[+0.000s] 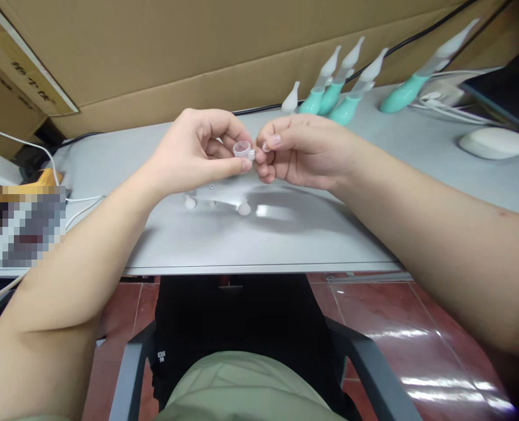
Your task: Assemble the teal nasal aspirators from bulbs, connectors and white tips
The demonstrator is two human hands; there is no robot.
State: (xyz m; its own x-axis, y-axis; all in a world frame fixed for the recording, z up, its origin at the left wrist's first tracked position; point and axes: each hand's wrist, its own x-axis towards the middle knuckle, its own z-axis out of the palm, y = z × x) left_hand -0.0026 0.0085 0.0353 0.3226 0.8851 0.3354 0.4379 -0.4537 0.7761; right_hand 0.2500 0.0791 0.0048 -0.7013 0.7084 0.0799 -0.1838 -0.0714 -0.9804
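Note:
My left hand (202, 149) is closed on a small clear plastic cup-shaped piece (242, 149), gripped between thumb and fingers above the table. The piece has a round open top and a short side stub that points right. Against that stub are the fingers of my right hand (292, 149), with thumb and forefinger pinched together. Whatever those fingertips hold, if anything, is too small or hidden to name. Below the hands, small whitish round parts (244, 208) lie on the grey table (215, 245).
Several teal bulb aspirators (347, 105) with white nozzles stand along the back, beside a lone white nozzle (290, 98). A white mouse (496, 143) and a dark device (509, 96) are at right. Cables and a yellow object (44, 182) lie left. Cardboard (154, 52) walls the back.

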